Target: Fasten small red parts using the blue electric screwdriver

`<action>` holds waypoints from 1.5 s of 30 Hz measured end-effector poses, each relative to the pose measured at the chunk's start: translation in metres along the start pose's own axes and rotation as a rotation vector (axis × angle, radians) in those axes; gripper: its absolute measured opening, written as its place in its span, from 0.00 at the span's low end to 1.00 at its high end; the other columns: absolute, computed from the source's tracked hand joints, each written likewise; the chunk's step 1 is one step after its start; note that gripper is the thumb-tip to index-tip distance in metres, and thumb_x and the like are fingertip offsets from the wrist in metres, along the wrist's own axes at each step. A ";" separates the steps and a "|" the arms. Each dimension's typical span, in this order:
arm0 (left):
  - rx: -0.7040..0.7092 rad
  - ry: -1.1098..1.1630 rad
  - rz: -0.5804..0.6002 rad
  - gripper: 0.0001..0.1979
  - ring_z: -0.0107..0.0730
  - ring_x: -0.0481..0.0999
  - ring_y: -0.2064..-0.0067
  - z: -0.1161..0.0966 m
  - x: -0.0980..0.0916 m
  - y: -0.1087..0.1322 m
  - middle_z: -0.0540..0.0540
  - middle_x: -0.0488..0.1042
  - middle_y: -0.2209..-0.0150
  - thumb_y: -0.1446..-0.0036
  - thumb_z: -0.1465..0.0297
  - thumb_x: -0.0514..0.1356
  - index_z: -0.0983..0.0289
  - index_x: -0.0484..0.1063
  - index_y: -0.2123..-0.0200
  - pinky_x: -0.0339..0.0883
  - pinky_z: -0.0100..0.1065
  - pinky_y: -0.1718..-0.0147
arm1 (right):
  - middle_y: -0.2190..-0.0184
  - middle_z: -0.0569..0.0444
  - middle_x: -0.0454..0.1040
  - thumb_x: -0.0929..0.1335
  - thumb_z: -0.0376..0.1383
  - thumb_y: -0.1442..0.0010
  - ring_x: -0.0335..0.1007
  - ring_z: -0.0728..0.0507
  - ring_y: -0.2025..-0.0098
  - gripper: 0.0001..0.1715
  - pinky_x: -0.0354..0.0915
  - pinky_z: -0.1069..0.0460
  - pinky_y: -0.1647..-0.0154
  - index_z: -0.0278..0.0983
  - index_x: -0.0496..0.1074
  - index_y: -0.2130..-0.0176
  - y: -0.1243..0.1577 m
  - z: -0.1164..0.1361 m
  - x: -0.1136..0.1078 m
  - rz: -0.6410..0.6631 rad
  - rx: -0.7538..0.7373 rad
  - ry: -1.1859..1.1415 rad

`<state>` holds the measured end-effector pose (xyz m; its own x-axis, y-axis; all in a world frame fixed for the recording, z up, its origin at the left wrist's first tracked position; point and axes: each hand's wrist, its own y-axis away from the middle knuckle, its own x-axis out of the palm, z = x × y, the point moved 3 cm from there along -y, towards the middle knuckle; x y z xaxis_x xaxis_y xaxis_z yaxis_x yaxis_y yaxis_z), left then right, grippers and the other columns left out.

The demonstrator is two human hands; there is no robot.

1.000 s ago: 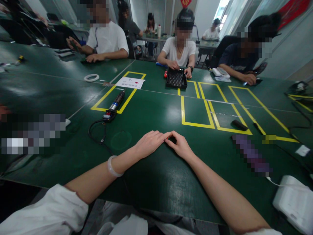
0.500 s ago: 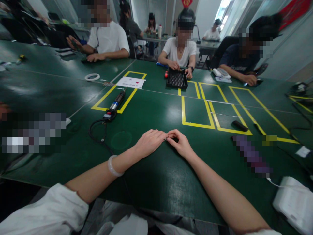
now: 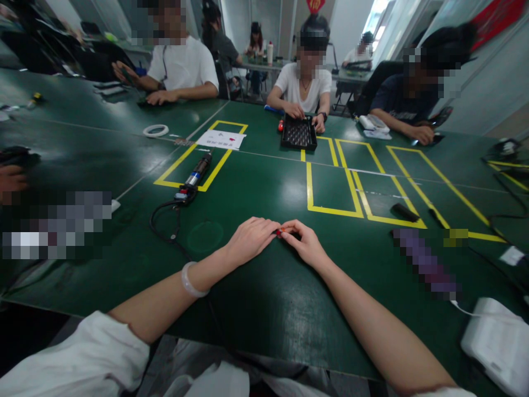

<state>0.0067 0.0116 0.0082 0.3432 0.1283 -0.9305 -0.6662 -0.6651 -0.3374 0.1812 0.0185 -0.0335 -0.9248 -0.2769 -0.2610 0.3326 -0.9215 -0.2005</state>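
Note:
Above the middle of the green table, my left hand and my right hand meet at the fingertips. Both pinch a small red piece with something dark beside it, too small and too covered to name. My right thumb and forefinger curve round it from the right; my left fingers lie close together and hide its other end. A pale bangle circles my left wrist. The nearest tool to my left hand is an electric screwdriver, lying within a yellow-taped rectangle with its black cable curling toward me.
Yellow tape outlines mark the table to the right, with a small black block on one. A white box stands at the right edge. Across the table, a person handles a black tray. A tape roll lies at left.
A bit of red now shows between my fingertips. My hands have barely shifted. At the left edge, another person's hand has come further into view with something dark.

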 end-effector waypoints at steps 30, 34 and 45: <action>-0.109 0.198 0.068 0.12 0.34 0.77 0.58 0.007 0.005 0.000 0.53 0.77 0.61 0.32 0.62 0.49 0.62 0.66 0.55 0.64 0.37 0.54 | 0.64 0.53 0.75 0.70 0.41 0.39 0.73 0.45 0.62 0.12 0.68 0.49 0.56 0.38 0.69 0.57 -0.001 -0.002 0.000 -0.034 -0.005 -0.119; -0.117 0.207 0.092 0.13 0.34 0.77 0.57 0.007 0.003 -0.001 0.53 0.77 0.60 0.33 0.62 0.49 0.62 0.67 0.55 0.64 0.37 0.53 | 0.63 0.53 0.75 0.70 0.39 0.40 0.73 0.45 0.61 0.10 0.68 0.48 0.54 0.38 0.70 0.58 0.000 -0.001 0.001 -0.012 -0.048 -0.062; -0.679 -0.296 -0.115 0.29 0.55 0.61 0.38 0.139 -0.038 0.027 0.69 0.61 0.39 0.39 0.60 0.53 0.70 0.58 0.39 0.54 0.51 0.41 | 0.64 0.53 0.75 0.69 0.39 0.40 0.72 0.46 0.62 0.09 0.67 0.49 0.56 0.38 0.70 0.59 -0.001 0.001 0.000 -0.027 -0.006 0.003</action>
<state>-0.1165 0.0913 0.0148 0.1293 0.3531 -0.9266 -0.0494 -0.9310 -0.3616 0.1803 0.0188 -0.0322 -0.9329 -0.2514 -0.2579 0.3087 -0.9269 -0.2133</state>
